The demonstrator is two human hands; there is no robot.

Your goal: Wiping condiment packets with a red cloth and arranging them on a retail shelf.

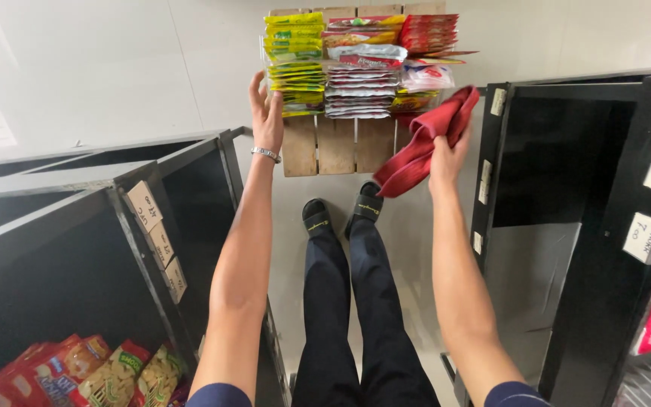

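My right fingers (440,145) squeeze a red cloth (425,145); my left fingers (259,94) are spread open beside yellow packets (294,60) stacked on wooden slats (337,145). Snack bags (114,373) fill the black shelf (62,279).

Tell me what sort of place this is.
Probably a small grocery shop. Stacked yellow and red snack packets sit on a wooden pallet, black metal shelves carry paper price tags, and the right hand holds a red cloth.

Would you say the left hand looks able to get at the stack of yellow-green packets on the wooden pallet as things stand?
Probably yes. The left hand is open and empty, right beside the yellow-green packets on the wooden pallet, and nothing lies between them. The right hand holds a red cloth well off to the side.
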